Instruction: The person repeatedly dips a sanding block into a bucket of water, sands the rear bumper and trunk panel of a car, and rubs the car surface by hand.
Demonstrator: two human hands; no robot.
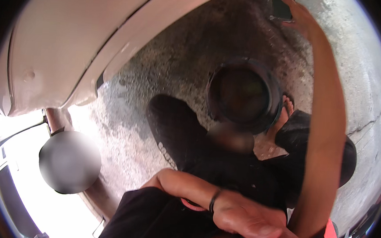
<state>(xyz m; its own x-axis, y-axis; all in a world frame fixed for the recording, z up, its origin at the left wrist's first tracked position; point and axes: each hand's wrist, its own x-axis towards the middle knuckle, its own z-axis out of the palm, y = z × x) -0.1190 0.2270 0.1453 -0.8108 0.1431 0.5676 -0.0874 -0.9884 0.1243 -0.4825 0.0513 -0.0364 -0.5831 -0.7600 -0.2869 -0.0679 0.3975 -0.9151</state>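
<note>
My right hand (298, 19) reaches far out at the top right, fingers around a dark, flat, squarish piece (280, 9); its material is unclear. My left hand (250, 217), with a black band at the wrist, is bent across my chest near my right upper arm. Its fingertips are blurred, and whether it holds anything does not show. Between my legs stands a round, dark tub (241, 92) with murky contents, on the rough concrete floor (181, 59).
A beige car body (67, 39) with panel seams and a small dent fills the upper left. My foot in a sandal (286, 108) is beside the tub. At the lower left, a white vehicle (26, 174) stands in bright light. A crack (363, 127) runs through the concrete at right.
</note>
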